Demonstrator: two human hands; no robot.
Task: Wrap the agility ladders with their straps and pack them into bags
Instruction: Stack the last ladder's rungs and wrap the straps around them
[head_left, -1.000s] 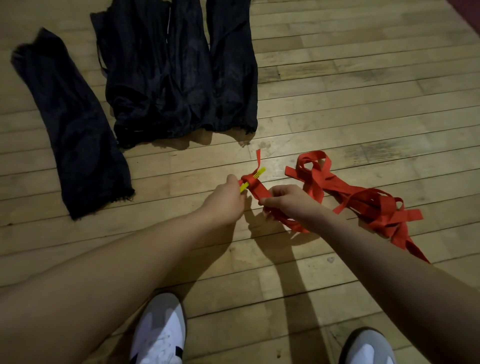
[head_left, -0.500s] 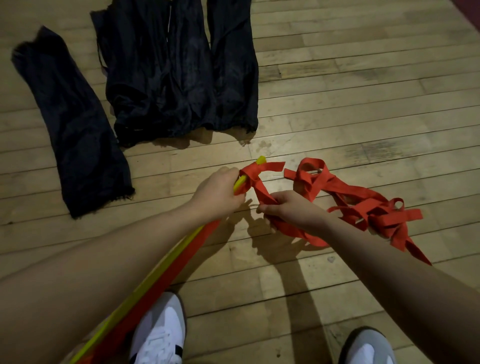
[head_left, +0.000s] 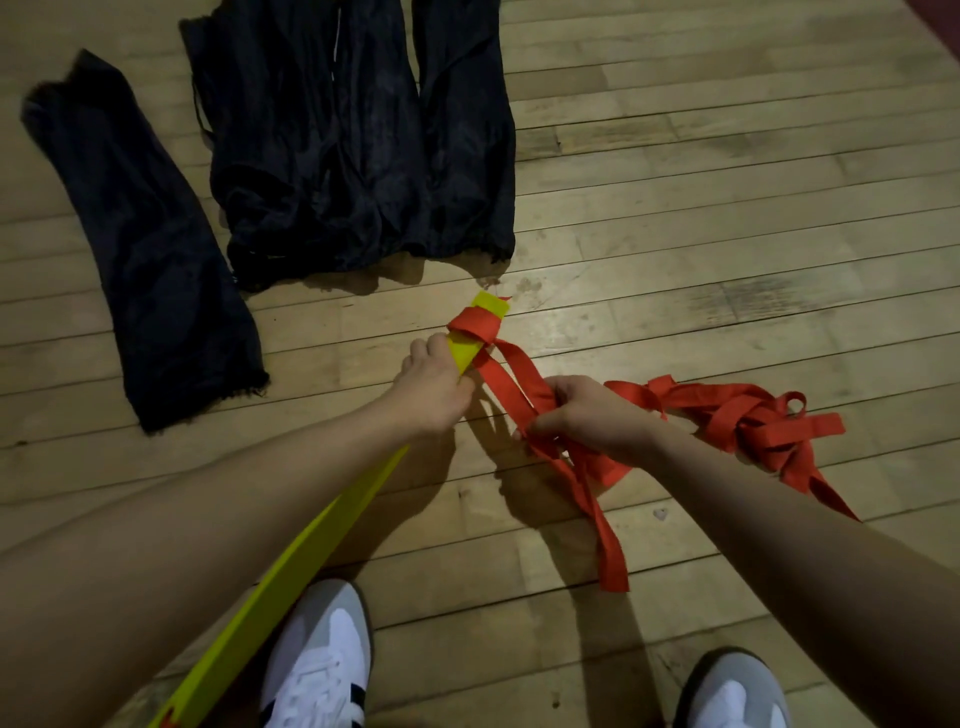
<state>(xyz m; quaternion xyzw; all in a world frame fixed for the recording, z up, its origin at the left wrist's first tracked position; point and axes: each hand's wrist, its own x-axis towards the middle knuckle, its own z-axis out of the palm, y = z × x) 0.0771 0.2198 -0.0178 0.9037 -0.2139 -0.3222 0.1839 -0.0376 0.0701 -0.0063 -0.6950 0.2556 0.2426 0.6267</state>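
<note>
Underfoot, the wooden floor runs in pale, scuffed planks with dark seams, dimly lit, hands casting shadows on it. The left hand grips the yellow ladder slats, which slant down past the left forearm toward a white shoe. The right hand clenches a bunch of red strap, looped round the slats' far end. More strap lies tangled on the floor at right. Two black bags lie flat on the planks beyond the hands.
</note>
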